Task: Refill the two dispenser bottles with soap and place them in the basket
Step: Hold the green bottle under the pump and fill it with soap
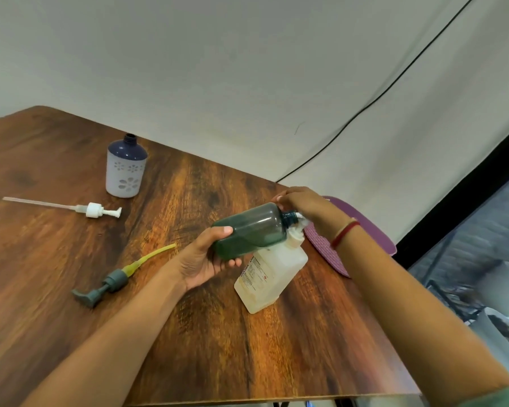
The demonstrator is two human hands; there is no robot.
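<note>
left hand (pixel 206 259) grips the base end of the green bottle (pixel 247 230), thumb on top and fingers curled underneath. the bottle lies nearly on its side in the air, with its open neck pointing to 2 o'clock. right hand (pixel 303 204) is curled over the neck and shoulder, fingertips on the shoulder. something white shows under that palm at the mouth; i cannot tell what it is. a red band (pixel 344 235) sits on the right wrist. directly below the bottle, toward 5 o'clock, the pale refill jug (pixel 268 274) stands on the wooden table (pixel 56 160), its top just under the bottle's neck. at 3 o'clock, behind the right hand, the purple basket (pixel 365 227) is at the table's edge. at 8 o'clock the grey pump (pixel 109 284) with a yellow tube lies flat. at 9 to 10 o'clock the white pump (pixel 96 210) lies flat. beyond it the blue-and-white bottle (pixel 126 168) stands upright, uncapped. a black cable (pixel 394 83) runs down the wall at 1 o'clock.
</note>
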